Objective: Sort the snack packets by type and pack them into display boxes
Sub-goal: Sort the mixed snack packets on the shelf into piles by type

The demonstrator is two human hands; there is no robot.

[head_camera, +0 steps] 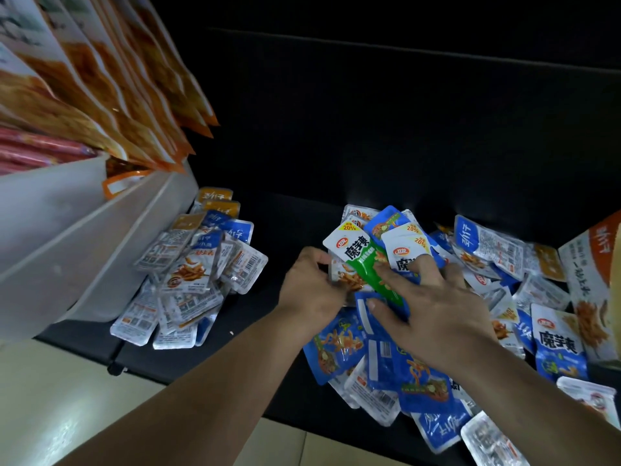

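A big heap of small snack packets [433, 381], blue, white and silver, lies on a black shelf [268, 331] at the right. My left hand [309, 287] grips a small stack of packets fronted by a green-and-white packet [361, 260]. My right hand [437, 307] lies over the heap with fingers spread, fingertips touching the green packet and a blue packet [366, 314] below it. A second pile of packets [188, 280], blue, orange and silver, sits to the left. An orange-and-white display box [594, 280] stands at the right edge.
A white shelf edge [67, 230] juts out at the left, with orange hanging bags [111, 79] and red packs [30, 149] above it. The back of the black shelf is dark. Pale floor tiles [50, 398] show below.
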